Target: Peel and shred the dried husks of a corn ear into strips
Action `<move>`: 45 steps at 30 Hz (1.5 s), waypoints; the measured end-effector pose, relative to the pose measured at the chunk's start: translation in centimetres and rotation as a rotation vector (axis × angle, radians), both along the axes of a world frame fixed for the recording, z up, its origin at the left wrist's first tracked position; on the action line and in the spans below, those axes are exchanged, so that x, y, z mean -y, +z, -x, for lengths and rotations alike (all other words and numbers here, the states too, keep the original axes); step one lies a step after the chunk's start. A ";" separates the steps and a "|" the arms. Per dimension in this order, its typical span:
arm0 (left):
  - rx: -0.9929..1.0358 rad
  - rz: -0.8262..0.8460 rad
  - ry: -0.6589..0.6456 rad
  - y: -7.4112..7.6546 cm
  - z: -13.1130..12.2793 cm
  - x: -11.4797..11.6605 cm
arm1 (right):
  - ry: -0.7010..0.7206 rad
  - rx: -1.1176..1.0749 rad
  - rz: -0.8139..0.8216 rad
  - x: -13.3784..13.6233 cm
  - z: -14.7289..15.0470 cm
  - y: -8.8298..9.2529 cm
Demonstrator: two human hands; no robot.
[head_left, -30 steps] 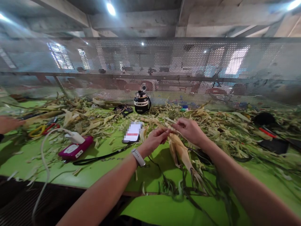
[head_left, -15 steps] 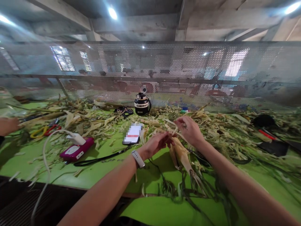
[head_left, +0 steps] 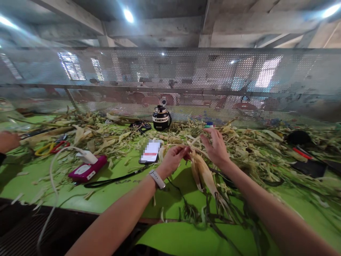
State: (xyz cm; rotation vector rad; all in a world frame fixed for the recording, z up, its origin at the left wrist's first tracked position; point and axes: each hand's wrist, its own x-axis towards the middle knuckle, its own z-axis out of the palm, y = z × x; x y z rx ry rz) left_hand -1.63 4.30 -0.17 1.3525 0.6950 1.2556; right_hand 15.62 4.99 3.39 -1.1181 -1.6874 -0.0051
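My left hand, with a pale band on its wrist, is closed in a pinch on the top end of a bundle of dried corn husks. The tan husks hang down and flare into frayed, greenish ends low on the right. A narrow pale husk strip sticks up from the pinch toward my right hand. That hand is beside the bundle, fingers stretched and thumb apart, its thumb tip close to the strip's end. Whether the thumb touches the strip is hard to make out.
Loose husk shreds cover much of the green table. Left of my hands lie a phone, a magenta power block with a white cable, and scissors. A black bottle stands behind; another person's hand is at far left.
My right hand has loosened from a pinch near the strip to stretched fingers, shifting slightly right. The left hand's fingers have drawn into a tighter pinch on the husks.
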 end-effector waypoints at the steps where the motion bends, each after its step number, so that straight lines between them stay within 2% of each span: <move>1: 0.009 -0.015 -0.001 0.0 0.0 0.0 | 0.047 -0.111 0.084 -0.2 0.1 -0.1; 4: 0.032 -0.039 -0.057 0.0 0.1 0.2 | 0.222 -0.496 0.516 -0.5 0.3 -0.5; 6: 0.031 -0.024 -0.125 0.0 0.2 0.5 | 0.360 -0.646 0.830 -0.2 0.6 -0.5; 8: 0.035 0.029 -0.193 0.2 0.5 0.7 | 0.514 -0.713 1.018 0.4 1.0 -0.2; 10: 0.050 0.085 -0.269 0.5 0.8 0.9 | 0.667 -0.762 1.090 1.1 1.4 0.2; 13: 0.057 0.073 -0.369 1.2 1.3 1.0 | 0.804 -0.792 1.092 1.9 1.6 0.6; 18: -0.085 -0.028 -0.327 1.7 1.5 1.1 | 0.888 -0.677 1.042 1.5 1.0 0.6; 21: -0.115 -0.060 -0.290 1.5 1.5 1.0 | 0.838 -0.566 0.997 1.2 0.6 0.5; 25: -0.060 -0.152 -0.244 0.6 1.8 0.5 | 0.711 -0.568 0.876 1.3 0.5 1.0; 30: -0.001 -0.172 -0.274 0.1 2.1 0.1 | 0.720 -0.521 0.786 1.8 0.3 1.7; 36: 0.086 -0.134 -0.360 0.6 1.9 0.5 | 0.743 -0.470 0.725 1.8 0.1 1.9; 40: 0.112 -0.118 -0.335 0.7 1.8 0.7 | 0.743 -0.475 0.738 1.6 0.2 1.7; 45: 0.156 0.069 -0.291 1.0 1.7 1.0 | 0.684 -0.575 0.802 1.2 0.5 0.6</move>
